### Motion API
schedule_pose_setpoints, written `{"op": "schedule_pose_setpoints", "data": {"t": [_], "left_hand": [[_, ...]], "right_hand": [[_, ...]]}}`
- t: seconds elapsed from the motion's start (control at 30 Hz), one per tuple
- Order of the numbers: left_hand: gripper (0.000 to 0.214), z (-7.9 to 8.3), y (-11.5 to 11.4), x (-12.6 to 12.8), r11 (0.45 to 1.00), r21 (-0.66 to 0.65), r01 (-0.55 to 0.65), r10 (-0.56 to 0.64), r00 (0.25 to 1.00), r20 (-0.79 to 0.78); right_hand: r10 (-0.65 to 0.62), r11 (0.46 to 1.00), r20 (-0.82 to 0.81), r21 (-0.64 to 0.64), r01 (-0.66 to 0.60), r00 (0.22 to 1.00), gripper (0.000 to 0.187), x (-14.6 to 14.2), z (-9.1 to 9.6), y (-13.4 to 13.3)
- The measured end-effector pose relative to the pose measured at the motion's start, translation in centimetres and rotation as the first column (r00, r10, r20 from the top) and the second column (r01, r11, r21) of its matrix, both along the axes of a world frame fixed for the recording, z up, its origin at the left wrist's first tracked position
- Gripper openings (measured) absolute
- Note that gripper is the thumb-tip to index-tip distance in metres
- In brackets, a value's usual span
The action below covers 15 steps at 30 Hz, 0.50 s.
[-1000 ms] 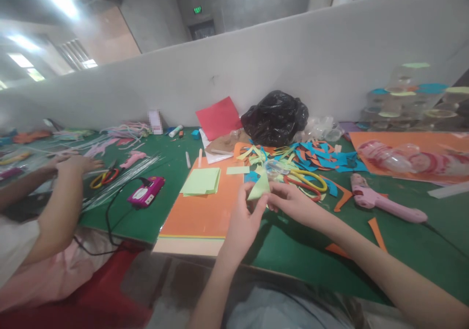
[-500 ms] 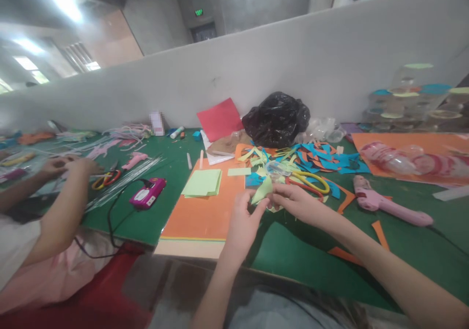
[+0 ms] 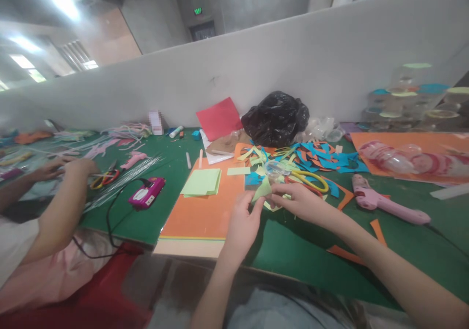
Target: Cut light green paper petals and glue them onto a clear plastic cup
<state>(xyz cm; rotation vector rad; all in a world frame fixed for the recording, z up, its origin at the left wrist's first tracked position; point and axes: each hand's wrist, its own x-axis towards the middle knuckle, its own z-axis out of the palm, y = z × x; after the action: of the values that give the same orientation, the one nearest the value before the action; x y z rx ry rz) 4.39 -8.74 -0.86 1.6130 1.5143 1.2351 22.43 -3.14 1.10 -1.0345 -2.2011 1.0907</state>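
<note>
A light green piece of paper, looking folded or curled, is pinched between my two hands above the table's front part. My left hand grips its left side with thumb and fingers. The fingertips of my right hand close on its right edge. Just beyond the hands lie scissors with yellow handles and a clear plastic piece. Left of my hands, a stack of light green paper squares rests on orange sheets.
Blue, orange and green paper scraps are heaped by a black plastic bag. A pink glue gun lies at right, its cord trailing off. At left, a co-worker's hands work near a purple power box.
The green paper dips slightly lower and tilts between my fingers. My hands stay in nearly the same place. The co-worker's hands have shifted a little.
</note>
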Motion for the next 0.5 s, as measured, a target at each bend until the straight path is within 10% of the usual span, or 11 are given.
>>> {"op": "schedule_pose_setpoints", "data": {"t": [0.5], "left_hand": [[0.02,0.2,-0.1,0.3,0.997,-0.04,-0.072,0.075,0.995,0.06]], "right_hand": [[0.007,0.999,0.041,0.054,-0.009,0.999,0.03,1.7,0.9,0.7]]}}
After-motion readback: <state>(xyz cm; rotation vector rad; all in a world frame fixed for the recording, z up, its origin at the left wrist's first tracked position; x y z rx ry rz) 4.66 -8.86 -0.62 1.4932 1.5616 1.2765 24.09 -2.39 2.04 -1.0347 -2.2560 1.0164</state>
